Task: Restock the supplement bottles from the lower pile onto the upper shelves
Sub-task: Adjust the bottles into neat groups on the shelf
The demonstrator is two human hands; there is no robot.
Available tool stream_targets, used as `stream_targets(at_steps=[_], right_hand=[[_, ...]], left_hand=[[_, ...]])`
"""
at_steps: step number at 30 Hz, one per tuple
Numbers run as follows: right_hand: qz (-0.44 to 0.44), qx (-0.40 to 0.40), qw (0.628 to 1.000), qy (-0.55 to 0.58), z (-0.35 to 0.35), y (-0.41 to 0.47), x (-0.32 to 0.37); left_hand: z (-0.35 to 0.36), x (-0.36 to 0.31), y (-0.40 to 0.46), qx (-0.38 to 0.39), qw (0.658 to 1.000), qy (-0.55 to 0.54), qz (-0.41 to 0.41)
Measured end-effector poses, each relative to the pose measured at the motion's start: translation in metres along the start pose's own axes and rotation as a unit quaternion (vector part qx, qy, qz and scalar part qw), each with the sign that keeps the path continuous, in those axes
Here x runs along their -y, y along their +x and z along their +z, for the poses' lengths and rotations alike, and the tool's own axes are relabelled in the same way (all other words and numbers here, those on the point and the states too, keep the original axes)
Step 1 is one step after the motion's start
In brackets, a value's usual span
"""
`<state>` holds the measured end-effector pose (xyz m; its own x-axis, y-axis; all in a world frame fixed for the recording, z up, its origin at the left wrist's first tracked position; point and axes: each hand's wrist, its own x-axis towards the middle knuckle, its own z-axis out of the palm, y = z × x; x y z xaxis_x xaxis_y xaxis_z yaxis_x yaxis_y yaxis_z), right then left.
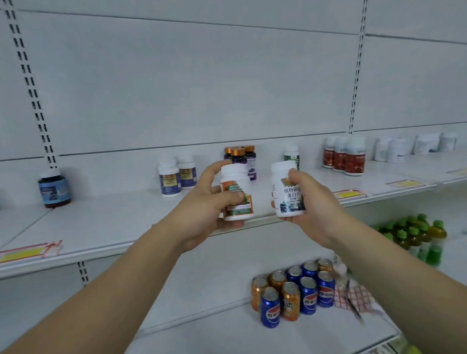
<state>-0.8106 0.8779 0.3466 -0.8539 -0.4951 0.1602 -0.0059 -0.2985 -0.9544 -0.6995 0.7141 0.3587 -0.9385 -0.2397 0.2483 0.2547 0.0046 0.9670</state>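
Head view: both arms reach up toward frame centre. Left hand [201, 207] grips an orange-labelled white bottle [236, 193] upright; right hand [312, 204] grips a second white bottle [286, 190], both in front of the upper shelf [104, 223] edge.

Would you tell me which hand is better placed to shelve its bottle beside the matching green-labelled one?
Right, probably. The right hand holds its bottle just in front of the green-labelled bottle on the shelf; the left hand is further left.

Far-right shelf jars [425, 143] blur, labels perhaps unreadable.
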Motion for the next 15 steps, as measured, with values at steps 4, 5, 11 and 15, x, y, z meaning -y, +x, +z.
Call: stream_targets(at_steps=[4,5,11,15], right_hand=[[-0.029,-0.015,0.999,-0.044,-0.091,0.023,0.024],[-0.037,-0.028,0.998,-0.051,-0.114,0.026,0.03],[-0.062,-0.097,0.989,-0.092,-0.243,0.041,0.065],[-0.067,-0.126,0.986,-0.083,-0.303,0.05,0.078]], left_hand=[[0.078,0.016,0.05,0.022,1.0,0.001,-0.007],[0.1,0.02,0.063,0.033,0.999,-0.001,-0.01],[0.225,0.04,0.136,0.107,0.994,-0.006,-0.019],[0.284,0.053,0.175,0.157,0.987,0.0,-0.022]])
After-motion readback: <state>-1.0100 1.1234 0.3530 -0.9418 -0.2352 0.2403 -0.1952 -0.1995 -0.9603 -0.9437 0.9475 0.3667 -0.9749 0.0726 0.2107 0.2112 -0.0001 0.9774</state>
